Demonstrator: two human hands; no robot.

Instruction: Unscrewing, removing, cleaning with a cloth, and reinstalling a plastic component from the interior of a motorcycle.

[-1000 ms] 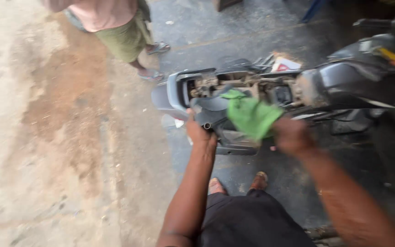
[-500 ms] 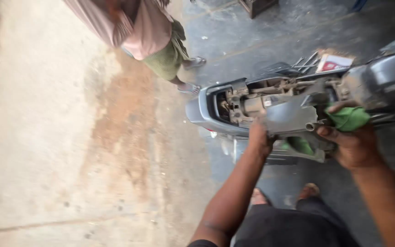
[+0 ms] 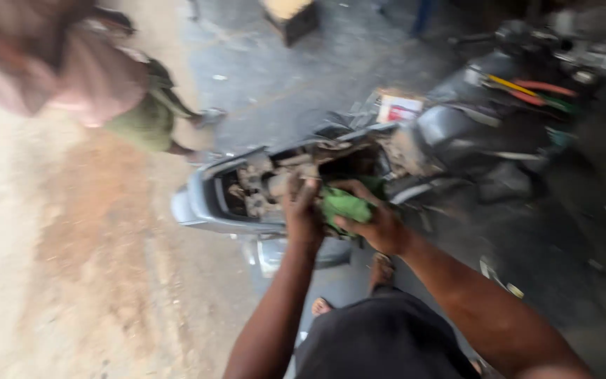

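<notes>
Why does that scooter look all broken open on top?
The scooter has its top cover off, so dusty inner parts show. Both hands work there: the right hand grips a green cloth, the left hand beside it.

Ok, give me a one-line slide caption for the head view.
Right hand grips a green cloth beside the left hand at an opened scooter body.

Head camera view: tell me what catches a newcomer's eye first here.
The bright green rag stands out at centre, gripped in the right hand over the open scooter body. The left hand rests beside it on the exposed parts. At upper left, another person in pink bends over the concrete floor.
</notes>
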